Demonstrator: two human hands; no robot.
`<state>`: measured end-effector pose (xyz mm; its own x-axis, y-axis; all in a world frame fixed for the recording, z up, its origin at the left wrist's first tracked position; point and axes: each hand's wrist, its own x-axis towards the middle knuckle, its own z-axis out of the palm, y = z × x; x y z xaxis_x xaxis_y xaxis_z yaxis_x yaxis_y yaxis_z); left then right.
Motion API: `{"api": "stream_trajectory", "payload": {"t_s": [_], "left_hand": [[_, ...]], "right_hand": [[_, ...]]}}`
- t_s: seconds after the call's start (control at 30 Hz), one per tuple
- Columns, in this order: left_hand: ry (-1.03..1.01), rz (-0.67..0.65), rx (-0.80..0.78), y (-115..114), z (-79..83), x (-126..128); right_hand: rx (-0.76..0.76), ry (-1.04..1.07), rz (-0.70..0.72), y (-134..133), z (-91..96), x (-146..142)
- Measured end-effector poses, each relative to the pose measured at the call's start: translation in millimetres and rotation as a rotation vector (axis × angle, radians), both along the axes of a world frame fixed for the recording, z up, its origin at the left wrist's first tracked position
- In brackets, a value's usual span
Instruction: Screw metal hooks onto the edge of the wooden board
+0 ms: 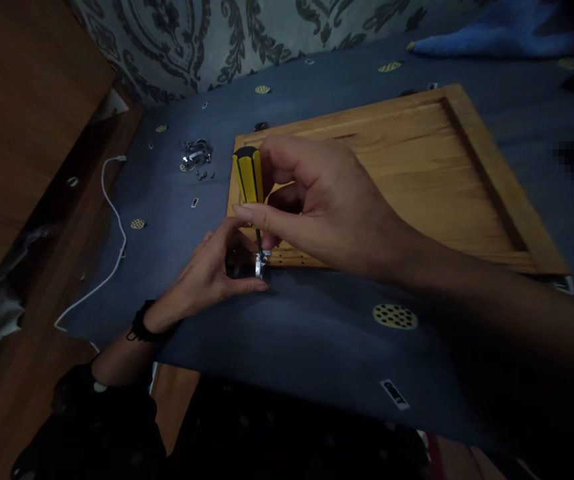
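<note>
A wooden cabinet door (417, 167) lies flat on a dark blue patterned cloth (291, 333). My right hand (317, 200) is closed round a yellow-and-black screwdriver (249, 177), held upright with its tip down on a small metal hinge (261, 263) at the door's near left corner. My left hand (211, 273) pinches that hinge and steadies it against the door's edge. Part of the hinge is hidden under my fingers.
A pile of metal hinges and loose screws (197, 157) lies on the cloth to the far left of the door. A white cable (114, 227) runs along the cloth's left edge. Brown wooden furniture (21, 100) stands at the left. Something blue (497, 37) lies at the far right.
</note>
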<state>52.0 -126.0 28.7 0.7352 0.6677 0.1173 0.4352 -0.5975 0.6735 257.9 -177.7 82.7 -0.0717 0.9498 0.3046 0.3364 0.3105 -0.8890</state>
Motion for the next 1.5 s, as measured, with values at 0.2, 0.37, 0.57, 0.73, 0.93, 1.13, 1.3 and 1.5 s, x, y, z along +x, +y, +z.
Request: {"api": "stream_trajectory", "payload": {"t_s": [0.2,0.37,0.57,0.73,0.93,1.13,1.3,1.5], "left_hand": [[0.033,-0.031,-0.021,-0.9,7.5,1.8],[0.031,-0.019,0.001,-1.4,6.7,1.7],[0.047,-0.002,0.001,-2.7,4.6,1.8],[0.036,-0.01,0.003,-2.5,6.2,1.6],[0.042,-0.014,-0.025,-1.6,7.6,1.1],[0.041,-0.012,-0.023,-1.1,7.4,1.8],[0.031,-0.023,-0.026,-0.8,7.8,2.2],[0.035,-0.015,-0.017,-1.8,6.4,2.2]], "right_hand": [[0.015,0.017,0.022,-0.6,-1.7,-1.0],[0.003,0.032,0.031,-2.1,-2.6,-2.6],[-0.005,0.027,0.018,-3.3,-1.1,-3.0],[-0.008,0.048,0.004,-4.5,3.3,-1.8],[-0.008,0.024,0.007,-4.0,2.8,-1.3],[0.001,0.009,0.008,-3.3,1.4,-1.8],[-0.023,0.046,0.018,-3.0,0.5,-2.7],[-0.004,0.036,0.012,-3.1,0.3,-3.3]]}}
